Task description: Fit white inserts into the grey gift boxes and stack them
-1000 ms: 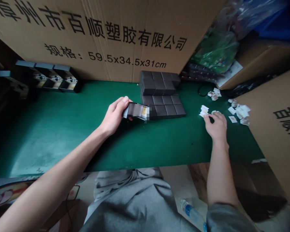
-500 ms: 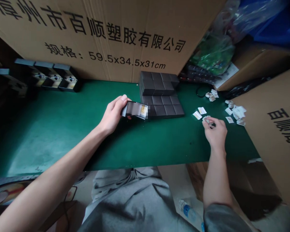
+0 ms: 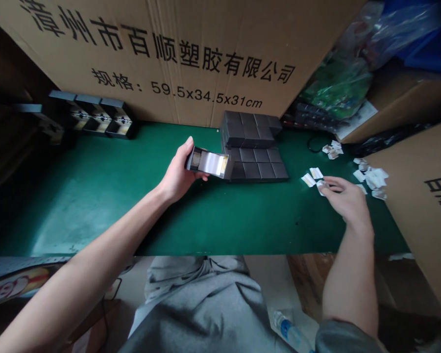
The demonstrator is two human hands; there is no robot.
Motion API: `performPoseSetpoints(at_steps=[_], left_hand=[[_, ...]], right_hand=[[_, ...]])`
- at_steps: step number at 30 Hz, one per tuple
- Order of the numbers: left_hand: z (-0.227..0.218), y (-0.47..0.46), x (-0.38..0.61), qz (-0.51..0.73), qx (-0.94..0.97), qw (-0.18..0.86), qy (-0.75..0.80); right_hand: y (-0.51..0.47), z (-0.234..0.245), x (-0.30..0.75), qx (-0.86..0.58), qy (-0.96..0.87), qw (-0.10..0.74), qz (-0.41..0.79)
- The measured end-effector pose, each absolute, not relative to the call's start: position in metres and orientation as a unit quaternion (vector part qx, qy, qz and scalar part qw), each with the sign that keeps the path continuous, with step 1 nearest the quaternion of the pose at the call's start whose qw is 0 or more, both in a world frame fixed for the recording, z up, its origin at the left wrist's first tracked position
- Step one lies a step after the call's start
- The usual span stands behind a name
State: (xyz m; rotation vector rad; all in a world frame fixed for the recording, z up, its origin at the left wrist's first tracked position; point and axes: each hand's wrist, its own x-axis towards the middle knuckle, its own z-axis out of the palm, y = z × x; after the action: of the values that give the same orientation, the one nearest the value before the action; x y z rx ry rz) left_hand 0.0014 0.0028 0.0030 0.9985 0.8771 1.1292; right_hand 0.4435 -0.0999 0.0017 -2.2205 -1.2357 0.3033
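My left hand (image 3: 179, 171) is wrapped round a small dark box (image 3: 211, 162) with a pale, shiny inside, held above the table. My right hand (image 3: 347, 196) is at the right, its thumb and fingertips closed on a small white card (image 3: 321, 188) at the table surface. Two more small white cards (image 3: 312, 176) lie just left of those fingertips. Between the hands stands a stepped stack of closed dark boxes (image 3: 257, 152), near the tip of the held box.
Open dark boxes (image 3: 103, 120) stand in a row at the back left. A large printed carton (image 3: 191, 29) walls off the back of the green table (image 3: 220, 220). Small white pieces (image 3: 375, 177) lie in a heap at the right, beside another carton (image 3: 422, 157).
My left hand has tilted the dark box so its inside shows more brightly. My right hand has turned, with its fingers now reaching leftward at the white card. The whole view has shifted slightly.
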Motion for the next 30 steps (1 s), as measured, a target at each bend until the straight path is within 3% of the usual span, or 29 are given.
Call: performPoseSetpoints(at_steps=[5, 11, 14, 23, 30], left_hand=[[0.002, 0.003, 0.004, 0.499, 0.425, 0.649, 0.387], [-0.001, 0.004, 0.003, 0.492, 0.439, 0.641, 0.393], [-0.001, 0.005, 0.001, 0.496, 0.442, 0.638, 0.389], [-0.006, 0.008, -0.003, 0.528, 0.45, 0.588, 0.415], [-0.007, 0.005, -0.004, 0.514, 0.479, 0.574, 0.421]], right_hand=[[-0.095, 0.027, 0.374, -0.755, -0.472, 0.418, 0.178], [-0.06, 0.041, 0.291, -0.549, -0.571, 0.468, 0.392], [-0.034, 0.041, 0.267, -0.468, -0.604, 0.469, 0.443], [-0.001, 0.009, 0.257, -0.439, -0.694, 0.427, 0.379], [-0.013, -0.001, 0.255, -0.467, -0.715, 0.457, 0.248]])
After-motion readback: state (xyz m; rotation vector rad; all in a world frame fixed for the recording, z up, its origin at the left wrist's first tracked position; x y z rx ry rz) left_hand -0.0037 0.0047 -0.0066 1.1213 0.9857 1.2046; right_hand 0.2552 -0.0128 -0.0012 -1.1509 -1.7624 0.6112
